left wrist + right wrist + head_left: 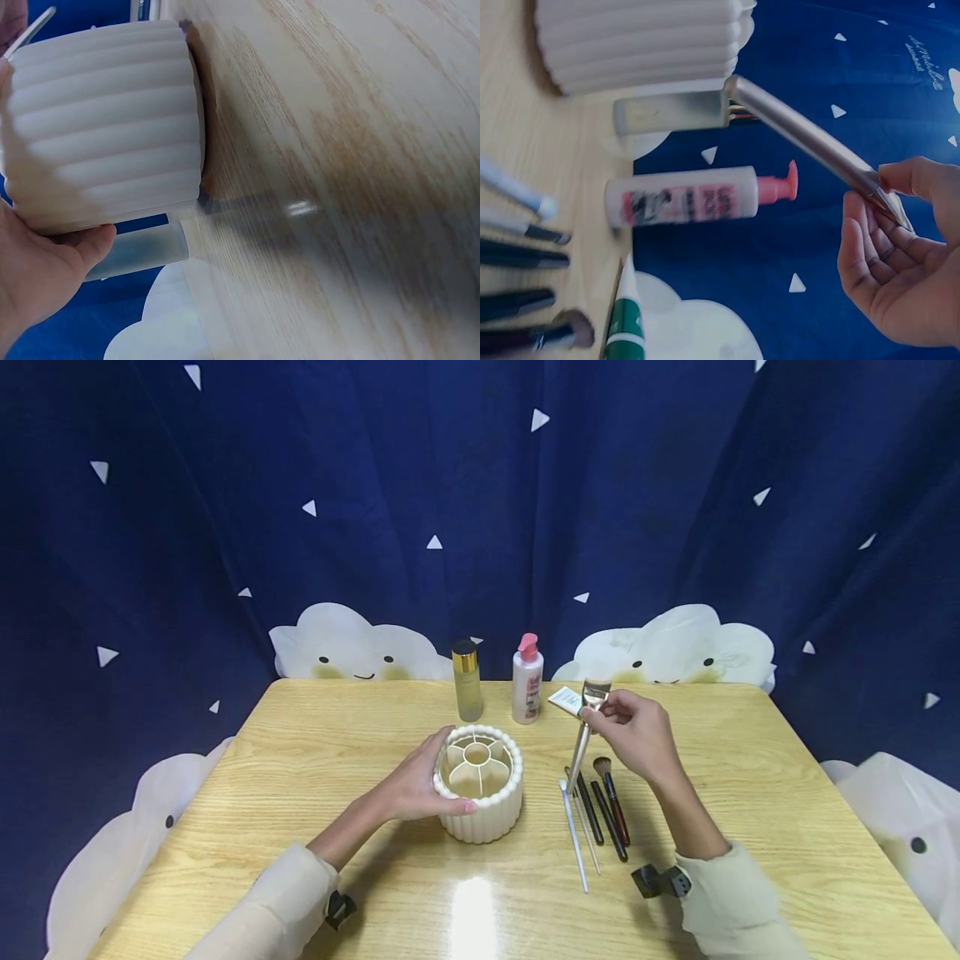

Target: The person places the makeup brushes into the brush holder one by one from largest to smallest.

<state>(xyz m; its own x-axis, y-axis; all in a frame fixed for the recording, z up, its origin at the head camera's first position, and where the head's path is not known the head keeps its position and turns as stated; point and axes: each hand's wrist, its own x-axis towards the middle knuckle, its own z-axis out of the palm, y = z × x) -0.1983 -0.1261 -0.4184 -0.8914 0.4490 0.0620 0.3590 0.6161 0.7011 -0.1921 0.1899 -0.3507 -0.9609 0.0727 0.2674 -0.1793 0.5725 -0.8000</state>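
Observation:
My left hand [412, 787] grips a cream, ribbed round brush holder [487, 820], thumb along its near side. A beaded rim tops the holder, and dividers split its inside into several compartments around a central ring. My right hand [639, 737] pinches a makeup brush [580, 752] with a metallic handle near its broad, flat head. The head points up and the handle slants down toward the table. In the right wrist view the brush handle [806, 131] reaches toward the holder [641, 45], and the hand's other fingers are loosely bent.
Several makeup brushes [609, 789] lie on the wooden table [337, 727] below my right hand. A yellowish bottle [468, 693] and a white pump bottle [527, 689] with a pink top stand behind the holder. A white-and-green tube [564, 699] lies to their right. A blue curtain [480, 468] hangs behind.

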